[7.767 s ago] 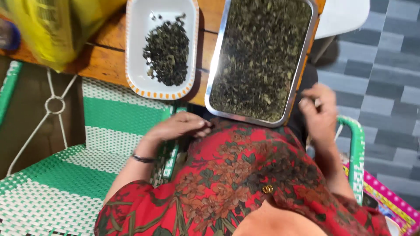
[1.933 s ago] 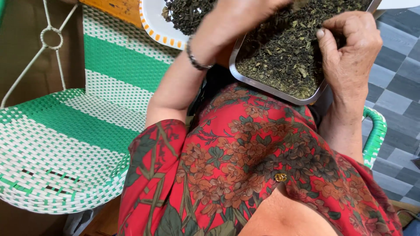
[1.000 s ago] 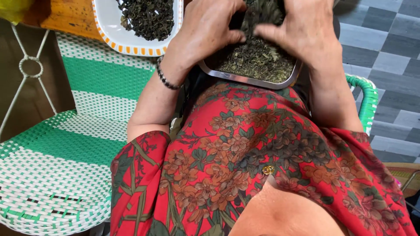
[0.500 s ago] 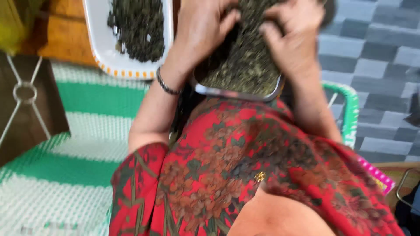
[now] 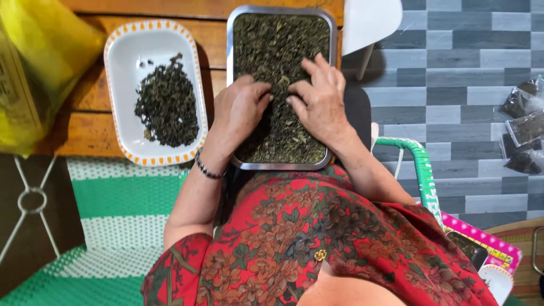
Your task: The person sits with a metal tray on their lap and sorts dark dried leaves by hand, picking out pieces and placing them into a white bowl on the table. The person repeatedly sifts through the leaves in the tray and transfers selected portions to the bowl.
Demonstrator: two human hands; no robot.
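Both hands spread in a tray of dried leaves

The metal tray (image 5: pixel 279 85) sits top centre on the wooden table (image 5: pixel 85 107); the left hand (image 5: pixel 241 110) and right hand (image 5: pixel 320 102) rest palm-down, fingers loosely splayed, gripping nothing — apparently sifting. At upper left, a white dish (image 5: pixel 122 68) keeps a smaller pile apart.

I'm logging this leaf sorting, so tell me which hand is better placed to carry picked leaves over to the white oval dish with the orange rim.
Probably the left hand. It rests on the dried leaves in the rectangular metal tray along the edge nearest the white oval dish with the orange rim; the right hand lies on the far side.
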